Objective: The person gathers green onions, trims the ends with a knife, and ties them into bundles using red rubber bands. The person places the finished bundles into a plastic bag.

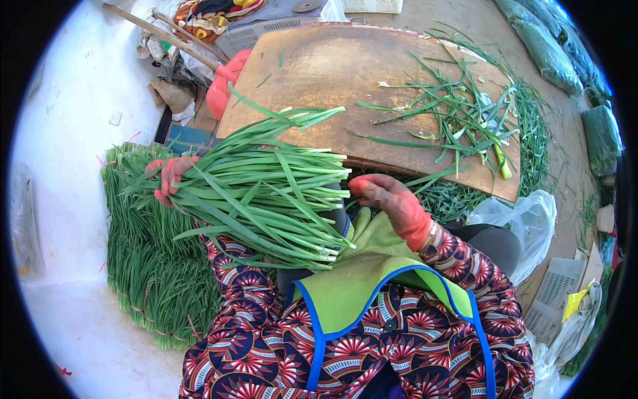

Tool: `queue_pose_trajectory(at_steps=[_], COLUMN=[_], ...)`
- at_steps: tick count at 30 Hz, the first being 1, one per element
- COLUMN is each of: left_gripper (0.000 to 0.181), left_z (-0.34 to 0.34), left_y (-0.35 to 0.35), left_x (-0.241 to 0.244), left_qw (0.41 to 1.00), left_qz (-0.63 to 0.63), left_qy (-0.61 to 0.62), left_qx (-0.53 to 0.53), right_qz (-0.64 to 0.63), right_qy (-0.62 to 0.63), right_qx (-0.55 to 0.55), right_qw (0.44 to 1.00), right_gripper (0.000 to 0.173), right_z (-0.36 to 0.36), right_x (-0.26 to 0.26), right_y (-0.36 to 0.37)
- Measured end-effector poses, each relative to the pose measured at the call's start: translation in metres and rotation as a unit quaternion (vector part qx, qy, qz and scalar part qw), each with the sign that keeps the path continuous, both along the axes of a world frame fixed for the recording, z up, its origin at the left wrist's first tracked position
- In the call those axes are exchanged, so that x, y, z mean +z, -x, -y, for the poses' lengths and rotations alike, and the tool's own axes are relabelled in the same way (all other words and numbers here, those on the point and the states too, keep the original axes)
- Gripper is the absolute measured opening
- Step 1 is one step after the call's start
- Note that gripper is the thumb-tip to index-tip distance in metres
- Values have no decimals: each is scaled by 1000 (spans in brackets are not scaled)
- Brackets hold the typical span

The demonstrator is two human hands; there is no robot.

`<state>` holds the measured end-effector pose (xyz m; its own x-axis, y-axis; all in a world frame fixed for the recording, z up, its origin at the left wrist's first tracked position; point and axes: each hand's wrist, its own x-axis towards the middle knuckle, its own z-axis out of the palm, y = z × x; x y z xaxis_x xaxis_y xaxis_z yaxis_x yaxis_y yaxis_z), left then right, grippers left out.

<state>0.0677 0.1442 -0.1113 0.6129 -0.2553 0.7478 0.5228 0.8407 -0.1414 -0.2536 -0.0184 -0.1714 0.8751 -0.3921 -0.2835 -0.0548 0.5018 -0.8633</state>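
My left hand (pixel 172 178), in a red glove, grips a loose bunch of green garlic chives (pixel 269 184) by its leafy end. The pale stem ends fan out to the right, across my lap and up to the edge of a worn wooden board (pixel 319 65). My right hand (pixel 391 204), in a stained red glove, hovers just right of the stem ends, apart from them. Its fingers are bent together, with nothing visible in them. Below it a yellow-green apron (pixel 359 289) with blue trim covers my lap.
Stacked chive bundles (pixel 159 259) with pink ties stand at left. Loose trimmings (pixel 463 114) litter the board's right side; more leaves (pixel 531 134) lie on the floor beyond. A clear plastic bag (pixel 528 224), a white crate (pixel 553 294), filled bags (pixel 548 60) and a red long-handled tool (pixel 219 92) surround the board.
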Motion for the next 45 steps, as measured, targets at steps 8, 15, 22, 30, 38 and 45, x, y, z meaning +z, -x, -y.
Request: queue_pose_trajectory(at_steps=[8, 15, 22, 30, 38, 45], left_gripper=[31, 32, 39, 25, 37, 31], left_z=[-4, -10, 0, 4, 9, -1], left_y=[-16, -24, -29, -2, -4, 4], left_x=[-1, -8, -6, 9, 1, 15], left_qw=[989, 989, 981, 990, 992, 996], left_qz=[133, 141, 188, 119, 107, 65], left_qy=[-35, -32, 3, -45, -16, -59], left_qx=[-62, -27, -55, -57, -59, -16], right_qz=[137, -142, 13, 19, -78, -36], right_qy=[-165, 161, 93, -5, 147, 212], right_qx=[-60, -235, -73, -63, -318, 105], right_qw=[975, 948, 993, 998, 934, 971], right_gripper=[23, 22, 32, 17, 23, 31], right_z=[-22, 58, 2, 10, 80, -34], right_x=[-1, -31, 27, 15, -35, 44], right_y=[-50, 21, -27, -32, 28, -8])
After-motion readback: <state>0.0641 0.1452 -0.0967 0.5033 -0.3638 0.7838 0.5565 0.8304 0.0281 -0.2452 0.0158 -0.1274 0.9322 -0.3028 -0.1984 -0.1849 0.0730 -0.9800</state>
